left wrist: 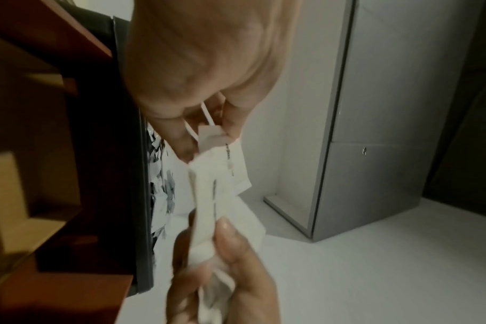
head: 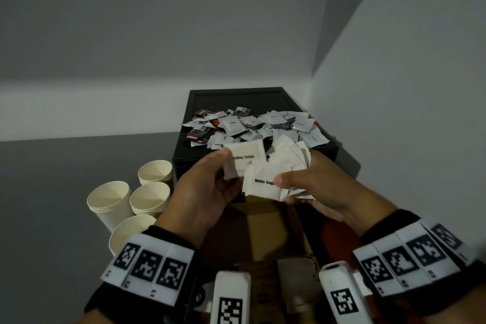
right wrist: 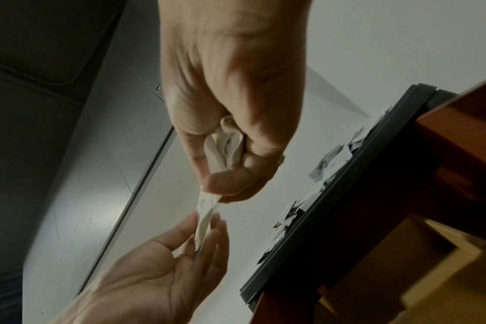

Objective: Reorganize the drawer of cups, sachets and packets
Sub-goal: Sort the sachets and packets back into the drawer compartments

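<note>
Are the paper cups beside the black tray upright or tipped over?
Upright. In the head view all four paper cup stacks stand on the grey surface left of the black tray, open mouths facing up, insides showing nothing.

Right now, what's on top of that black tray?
The black tray carries a loose heap of white sachets, plus a few dark packets near its left side. Its back part is bare. Whatever lies beneath the heap is covered.

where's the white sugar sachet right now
In the head view, the white sugar sachet is centre frame, pinched in the right hand, beside the left hand, just in front of the black tray.
</note>
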{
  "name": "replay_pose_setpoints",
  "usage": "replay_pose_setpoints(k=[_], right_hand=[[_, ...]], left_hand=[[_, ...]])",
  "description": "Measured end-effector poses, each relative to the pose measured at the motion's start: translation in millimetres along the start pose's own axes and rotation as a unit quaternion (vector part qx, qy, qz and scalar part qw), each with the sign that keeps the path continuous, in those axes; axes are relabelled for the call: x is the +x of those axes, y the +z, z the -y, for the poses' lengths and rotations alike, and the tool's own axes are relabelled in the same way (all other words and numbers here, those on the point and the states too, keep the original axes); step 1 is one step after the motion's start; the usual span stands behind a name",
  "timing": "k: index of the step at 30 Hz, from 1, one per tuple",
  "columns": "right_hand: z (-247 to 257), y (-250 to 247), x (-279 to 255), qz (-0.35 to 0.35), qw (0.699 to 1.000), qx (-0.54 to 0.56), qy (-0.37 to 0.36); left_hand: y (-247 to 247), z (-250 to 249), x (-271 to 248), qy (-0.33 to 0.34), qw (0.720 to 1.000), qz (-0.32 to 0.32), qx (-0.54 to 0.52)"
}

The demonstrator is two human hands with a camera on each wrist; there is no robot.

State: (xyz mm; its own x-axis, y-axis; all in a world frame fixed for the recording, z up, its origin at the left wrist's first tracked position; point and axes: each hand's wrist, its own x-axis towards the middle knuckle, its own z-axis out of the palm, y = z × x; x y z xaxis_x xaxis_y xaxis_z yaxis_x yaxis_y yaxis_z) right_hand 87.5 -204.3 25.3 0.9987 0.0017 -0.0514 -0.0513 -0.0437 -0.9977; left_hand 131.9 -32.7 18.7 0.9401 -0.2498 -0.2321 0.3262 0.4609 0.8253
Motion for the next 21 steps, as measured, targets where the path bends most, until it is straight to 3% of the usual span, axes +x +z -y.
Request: replay_pose_setpoints(k=[5, 10, 15, 18, 21], right_hand=[[-1.2, -9.2, 0.7, -0.040, 0.999, 0.014, 0.020], [0.0, -11.9, 2.6, -0.071, 0.997, 0.032, 0.026], [4.9, -11.8, 0.6, -0.063, 0.996, 0.065, 0.010], [5.7, -10.4, -0.3, -0.046, 0.997, 0.070, -0.001], [5.4, -6.4, -1.8, -0.022, 0.998, 0.063, -0.002]], left_hand=[[-6.2, -9.3, 3.3, 0.037, 0.999, -0.038, -0.005], [-1.2, -9.1, -3.4, 0.010, 0.999, 0.035, 0.009], [2.1, -4.2, -8.1, 0.047, 0.987, 0.092, 0.126], [3.1, 2.2, -6.7, 0.086, 0.973, 0.066, 0.205], [6.2, 7.1, -6.5, 0.092, 0.970, 0.054, 0.219]])
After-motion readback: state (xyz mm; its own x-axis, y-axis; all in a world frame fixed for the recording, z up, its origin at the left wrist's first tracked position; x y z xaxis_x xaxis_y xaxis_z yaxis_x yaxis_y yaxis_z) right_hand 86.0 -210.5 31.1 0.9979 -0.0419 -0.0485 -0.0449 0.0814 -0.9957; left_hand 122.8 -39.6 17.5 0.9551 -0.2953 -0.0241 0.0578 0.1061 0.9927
